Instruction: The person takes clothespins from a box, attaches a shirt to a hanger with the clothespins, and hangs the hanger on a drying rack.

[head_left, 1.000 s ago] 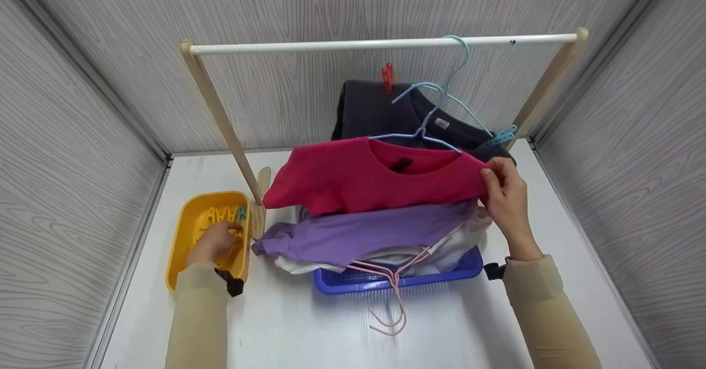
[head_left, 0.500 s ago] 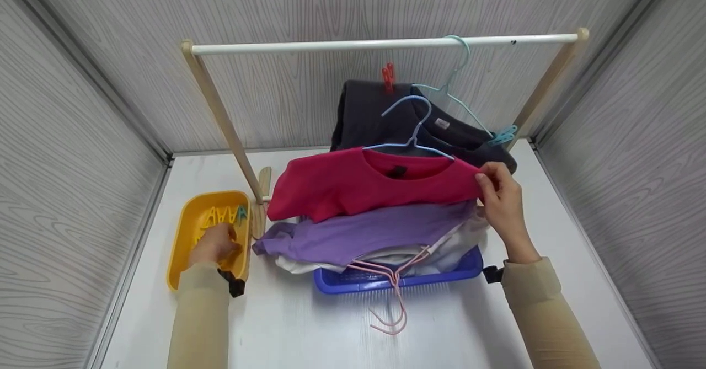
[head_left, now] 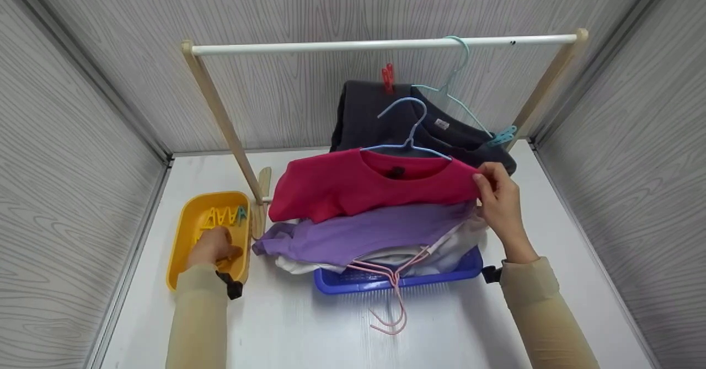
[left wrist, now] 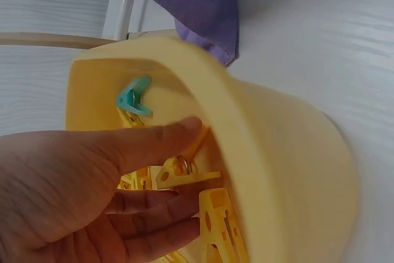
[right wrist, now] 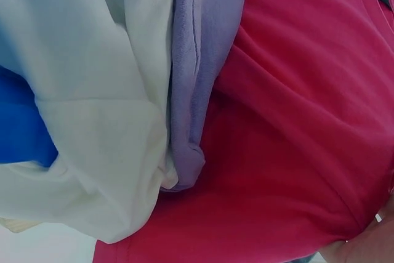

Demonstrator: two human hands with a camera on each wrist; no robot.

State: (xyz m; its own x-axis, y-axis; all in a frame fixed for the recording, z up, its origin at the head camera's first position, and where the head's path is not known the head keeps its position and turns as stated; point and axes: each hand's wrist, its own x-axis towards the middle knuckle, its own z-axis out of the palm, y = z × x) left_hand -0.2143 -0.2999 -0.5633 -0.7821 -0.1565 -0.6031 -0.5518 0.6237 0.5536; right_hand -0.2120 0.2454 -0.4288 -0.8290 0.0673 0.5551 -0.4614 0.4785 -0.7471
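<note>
Head view: I have the right hand [head_left: 502, 198] pinching the red shirt [head_left: 331, 187], beside the purple shirt [head_left: 358, 231]. Right wrist view catches only the hand's edge. Left wrist view shows what head hides: left hand [left wrist: 86, 183] inside the yellow tray [left wrist: 246, 133], thumb and fingers parted, yellow clip [left wrist: 175, 178] between; contact, I can't tell.

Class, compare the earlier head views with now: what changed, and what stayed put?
The red shirt and its hanger moved down in the head view, the hanger also leftward; the right hand kept its grip. The left hand stayed in the yellow tray. The purple shirt and dark garment stayed put.
</note>
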